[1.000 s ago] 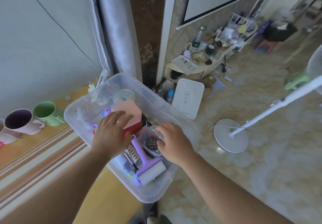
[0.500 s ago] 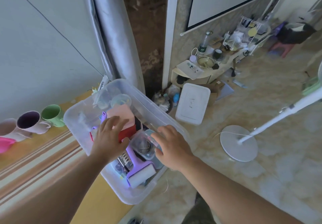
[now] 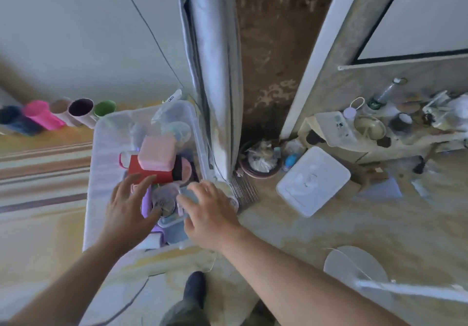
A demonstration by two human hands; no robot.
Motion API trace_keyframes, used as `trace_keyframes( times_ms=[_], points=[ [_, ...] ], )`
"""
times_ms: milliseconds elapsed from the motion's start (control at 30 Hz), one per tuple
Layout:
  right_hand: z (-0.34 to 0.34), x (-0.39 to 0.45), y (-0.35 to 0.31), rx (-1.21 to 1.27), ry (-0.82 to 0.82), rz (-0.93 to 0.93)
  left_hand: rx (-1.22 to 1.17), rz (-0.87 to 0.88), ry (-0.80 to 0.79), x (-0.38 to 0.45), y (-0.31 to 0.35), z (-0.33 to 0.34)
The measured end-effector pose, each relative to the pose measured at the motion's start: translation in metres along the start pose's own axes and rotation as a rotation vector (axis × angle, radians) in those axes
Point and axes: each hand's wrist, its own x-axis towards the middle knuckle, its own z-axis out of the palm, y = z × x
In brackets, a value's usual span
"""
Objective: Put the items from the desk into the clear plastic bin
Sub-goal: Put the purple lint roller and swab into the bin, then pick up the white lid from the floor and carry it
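Note:
The clear plastic bin (image 3: pixel 100 153) stands on the desk, packed with items. A pink box (image 3: pixel 157 152) lies on a red mug (image 3: pixel 148 172), and a purple roller (image 3: pixel 146 202) is partly hidden. A small clear round container (image 3: pixel 164 199) sits at the near end. My left hand (image 3: pixel 126 206) hovers over that end with its fingers spread, thumb by the round container. My right hand (image 3: pixel 210 209) rests its fingertips on a pale blue lidded box (image 3: pixel 188 194) at the bin's near right corner; I see no grip on it.
Several cups line the desk's back edge: blue (image 3: pixel 12 123), pink (image 3: pixel 41 115), purple-lined (image 3: pixel 81 113), green (image 3: pixel 105 109). A grey curtain (image 3: pixel 212 72) hangs against the bin's right side. On the floor lie the white lid (image 3: pixel 312 180) and a fan base (image 3: pixel 354 265).
My left hand slid back from the pink box to the bin's near end. My right hand came off the small clear container, which now sits between the hands. The view swung left.

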Motion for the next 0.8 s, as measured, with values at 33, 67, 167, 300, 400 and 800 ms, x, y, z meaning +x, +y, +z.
trace_keyframes(
  times_ms=[33, 67, 167, 300, 400, 800],
  points=[
    [-0.006, -0.001, 0.008, -0.002, 0.008, 0.004, -0.001, -0.003, 0.006, 0.001, 0.008, 0.001],
    [-0.013, -0.002, 0.018, -0.006, 0.013, 0.017, 0.008, -0.009, 0.003, 0.005, 0.015, 0.003],
    [-0.035, -0.005, 0.055, -0.017, 0.008, 0.094, 0.007, -0.001, -0.009, 0.024, 0.042, 0.011],
    [-0.071, -0.031, 0.123, -0.044, 0.041, 0.230, -0.028, 0.164, -0.046, 0.065, 0.108, 0.036],
    [-0.099, -0.060, 0.190, -0.144, 0.062, 0.354, -0.053, 0.361, -0.092, 0.112, 0.172, 0.069],
    [-0.147, -0.165, 0.473, -0.211, -0.034, 0.858, 0.042, 0.561, -0.517, 0.233, 0.400, 0.262]
  ],
)
